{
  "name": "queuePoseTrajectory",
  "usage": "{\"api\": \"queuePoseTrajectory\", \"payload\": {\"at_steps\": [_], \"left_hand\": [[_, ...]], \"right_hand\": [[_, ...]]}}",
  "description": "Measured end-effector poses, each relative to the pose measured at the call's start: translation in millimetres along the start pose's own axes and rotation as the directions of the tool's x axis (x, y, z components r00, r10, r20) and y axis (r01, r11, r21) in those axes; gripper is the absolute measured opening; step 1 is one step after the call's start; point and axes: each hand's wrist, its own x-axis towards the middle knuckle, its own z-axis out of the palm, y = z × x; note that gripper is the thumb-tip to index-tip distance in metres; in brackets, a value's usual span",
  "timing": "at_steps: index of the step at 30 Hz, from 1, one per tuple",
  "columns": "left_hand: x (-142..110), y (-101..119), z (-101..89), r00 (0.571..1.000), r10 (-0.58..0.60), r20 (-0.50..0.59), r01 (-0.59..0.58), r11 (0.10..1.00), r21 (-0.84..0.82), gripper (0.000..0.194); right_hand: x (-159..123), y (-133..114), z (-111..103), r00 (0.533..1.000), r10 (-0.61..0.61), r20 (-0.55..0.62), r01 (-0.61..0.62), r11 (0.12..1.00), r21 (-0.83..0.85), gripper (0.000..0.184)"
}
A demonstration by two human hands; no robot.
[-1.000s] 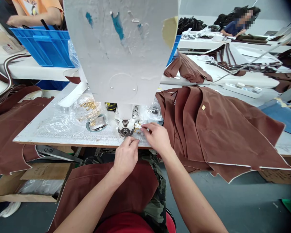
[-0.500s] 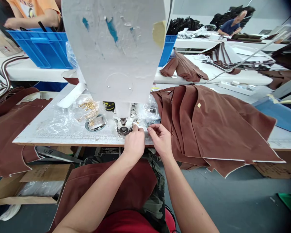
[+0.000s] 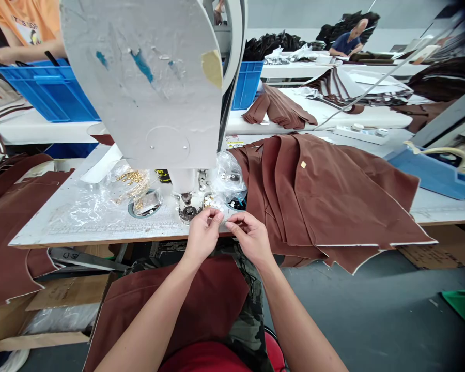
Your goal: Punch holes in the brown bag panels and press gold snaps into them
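Observation:
My left hand (image 3: 202, 236) is closed in a pinch at the table's front edge, just right of the machine's round lower die (image 3: 188, 212). Facing it, my right hand (image 3: 251, 238) also pinches, its fingertips close to the left ones. Whatever the fingers hold is too small to make out. Small white discs (image 3: 209, 200) lie beside the die, behind my left fingertips. A clear bag (image 3: 230, 173) sits behind my hands. To the left, gold-coloured small parts (image 3: 134, 178) lie on clear plastic. Above stands the grey machine head (image 3: 151, 98), with chipped paint.
Stacked brown fabric panels (image 3: 341, 191) overhang the table at right; another brown panel (image 3: 178, 305) lies across my lap. Blue crates (image 3: 50, 90) stand behind. A person in orange (image 3: 31, 23) is at back left, another person (image 3: 346, 44) at back right.
My left hand has drawn back from the white discs beside the die towards me. Both hands' fingertips are now closer together. The view has shifted to the right.

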Motion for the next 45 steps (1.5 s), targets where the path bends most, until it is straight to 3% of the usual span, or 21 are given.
{"api": "queuePoseTrajectory", "payload": {"at_steps": [2, 4, 10, 15, 19, 22, 25, 27, 30, 34, 38, 40, 42, 45], "left_hand": [[-4, 1, 0.2, 0.990, -0.133, 0.051, 0.142, 0.962, -0.233, 0.033], [-8, 3, 0.3, 0.979, -0.185, 0.081, 0.201, 0.925, -0.321, 0.038], [-16, 4, -3.3, 0.980, -0.186, 0.078, 0.201, 0.919, -0.339, 0.037], [-22, 0, -1.8, 0.974, -0.224, 0.041, 0.223, 0.903, -0.367, 0.038], [-26, -2, 1.4, 0.973, -0.227, 0.024, 0.220, 0.901, -0.374, 0.037], [-29, -5, 2.6, 0.976, -0.209, 0.061, 0.218, 0.951, -0.219, 0.035], [-33, -5, 1.7, 0.998, -0.042, 0.053, 0.036, 0.993, 0.110, 0.028], [-34, -4, -1.4, 0.994, 0.105, 0.038, -0.111, 0.933, 0.342, 0.023], [-33, -3, -9.2, 0.985, 0.168, 0.035, -0.161, 0.838, 0.521, 0.023], [-31, -7, -17.3, 0.987, 0.159, 0.032, -0.147, 0.793, 0.591, 0.022], [-33, -10, -19.0, 0.985, 0.164, 0.052, -0.158, 0.739, 0.655, 0.020], [-32, -10, -18.8, 0.986, 0.161, 0.053, -0.155, 0.728, 0.668, 0.019], [-28, -8, -17.3, 0.983, 0.173, 0.059, -0.168, 0.728, 0.665, 0.021], [-13, -2, -9.7, 0.974, 0.213, 0.082, -0.211, 0.704, 0.678, 0.026]], "right_hand": [[-2, -3, 2, 0.998, -0.061, -0.009, 0.061, 0.998, 0.011, 0.010], [-3, -4, 4, 0.995, -0.097, -0.008, 0.097, 0.995, 0.026, 0.008], [-5, -5, 9, 0.995, -0.095, 0.012, 0.095, 0.995, -0.013, 0.007], [-10, -1, 15, 0.997, -0.037, -0.061, 0.032, 0.997, -0.076, 0.013], [-16, 2, 19, 0.993, -0.110, -0.039, 0.099, 0.972, -0.213, 0.012], [-9, -4, 14, 0.981, -0.185, -0.053, 0.160, 0.939, -0.306, 0.010], [20, -14, 1, 0.954, -0.264, -0.144, 0.191, 0.902, -0.386, 0.009], [47, -19, -9, 0.931, -0.321, -0.173, 0.214, 0.867, -0.451, 0.014], [77, -20, -11, 0.933, -0.341, -0.112, 0.217, 0.785, -0.581, 0.022], [71, -9, 16, 0.975, -0.202, 0.092, 0.212, 0.725, -0.656, 0.018], [53, 0, 44, 0.975, -0.075, 0.210, 0.202, 0.700, -0.686, 0.015], [51, 1, 44, 0.975, -0.073, 0.210, 0.196, 0.728, -0.657, 0.015], [51, 1, 36, 0.986, -0.079, 0.146, 0.147, 0.827, -0.543, 0.013], [46, 2, 17, 0.997, 0.001, -0.074, -0.015, 0.984, -0.176, 0.011]]}}
